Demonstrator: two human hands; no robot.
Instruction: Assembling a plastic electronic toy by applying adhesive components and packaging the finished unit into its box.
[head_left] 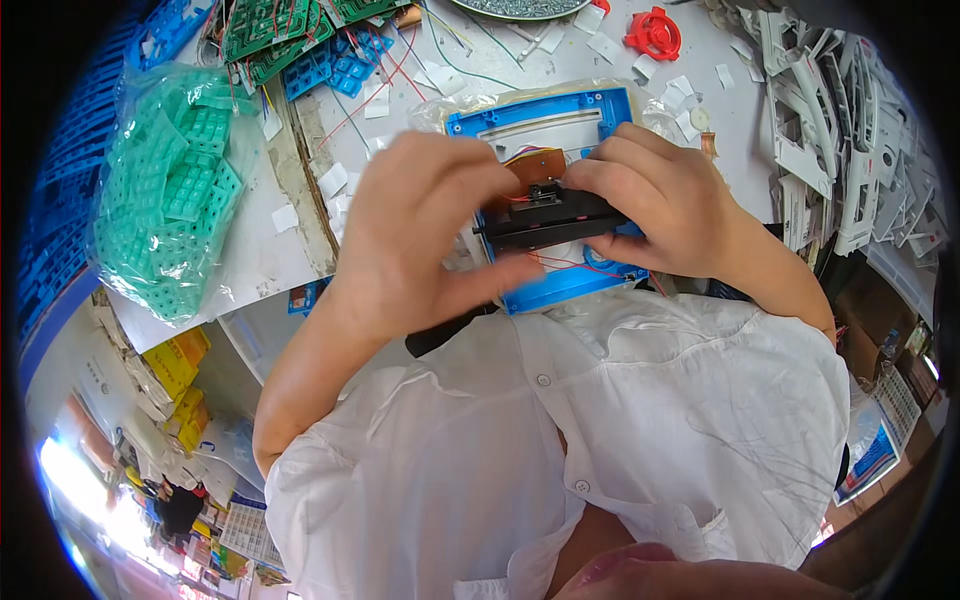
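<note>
A blue plastic housing (545, 296) lies near the table's front edge, with a brown circuit board (540, 168) and thin coloured wires inside it. Over the housing is a long black plastic mechanism (550, 222) with a small metal piece on top; its exact kind is unclear. My right hand (665, 195) grips the mechanism's right end, fingers above and thumb below. My left hand (415, 225), slightly blurred, is around its left side with thumb and fingers apart. Whether the left fingertips touch it cannot be made out.
Left on the table (262, 245) lies a clear bag of green keypads (175, 195). Green circuit boards (275, 35) and blue keypads (340, 65) sit behind it. A red plastic ring (653, 35) and a metal tray (520, 8) are at the back. White plastic frames (830, 130) pile up on the right.
</note>
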